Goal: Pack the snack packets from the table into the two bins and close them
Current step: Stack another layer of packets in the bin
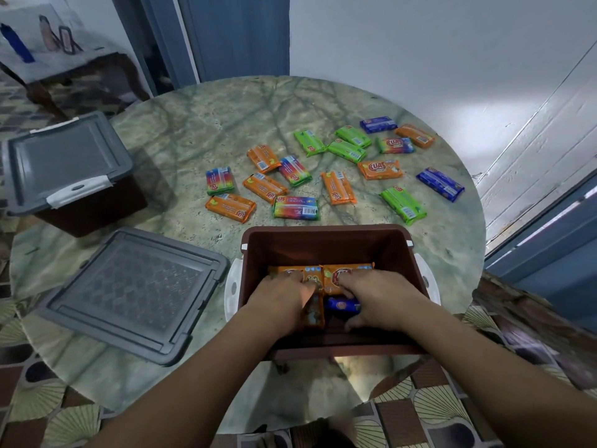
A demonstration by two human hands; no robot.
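The person's two bare forearms reach into the open brown plastic bin (326, 242) at the near edge of the round marbled table (200, 124). The left hand (284, 297) presses with flat fingers on an orange snack packet (295, 273); the right hand (381, 297) curls its fingers around a blue snack packet (342, 306). Many loose packets (336, 171) lie on the table beyond. A grey lid (129, 294) lies left, beside a second bin (69, 171), which is closed.
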